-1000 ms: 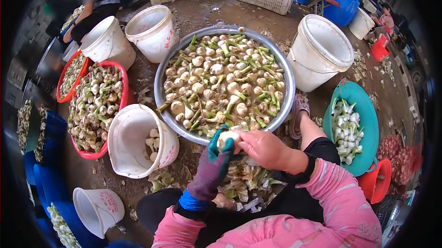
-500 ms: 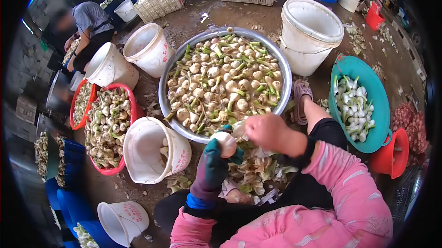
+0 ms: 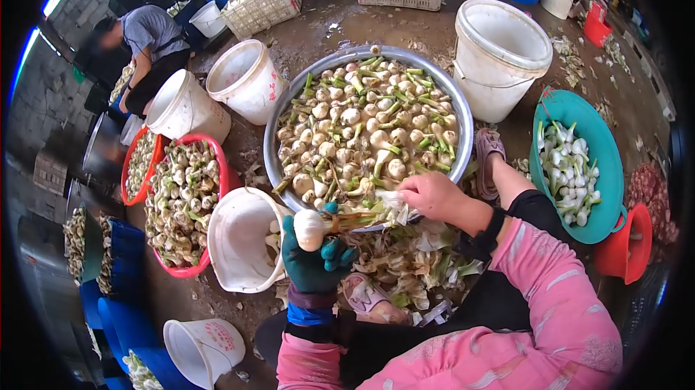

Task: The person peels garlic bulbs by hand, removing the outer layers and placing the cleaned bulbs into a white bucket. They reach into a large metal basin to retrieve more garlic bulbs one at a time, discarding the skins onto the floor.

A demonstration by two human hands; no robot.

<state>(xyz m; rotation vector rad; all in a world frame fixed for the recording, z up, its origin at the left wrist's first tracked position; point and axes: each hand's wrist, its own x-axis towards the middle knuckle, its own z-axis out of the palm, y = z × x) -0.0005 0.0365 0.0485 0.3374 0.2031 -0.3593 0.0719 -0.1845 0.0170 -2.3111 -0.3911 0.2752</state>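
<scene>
My left hand (image 3: 315,263), in a dark green glove, grips a white garlic bulb (image 3: 310,230) near the front rim of the basin. From the bulb a brownish-green stalk (image 3: 355,221) stretches to the right. My bare right hand (image 3: 438,198) is closed on pale, frayed garlic skin (image 3: 393,205) at the far end of that stalk. Beyond both hands stands a wide metal basin (image 3: 463,129), full of unpeeled garlic bulbs (image 3: 350,116) with cut green stems lying in murky water.
Peelings (image 3: 405,263) cover the floor below my hands. A white bucket (image 3: 235,252) stands left, beside a red tub of garlic (image 3: 184,198). At right is a green basin (image 3: 615,173) holding white peeled garlic (image 3: 568,173). Another person (image 3: 148,46) bends at the far left.
My left hand has turned and moved left with the bulb. My right hand has moved slightly right and lower, drawing the skin and stalk out between the hands. The view has shifted a little.
</scene>
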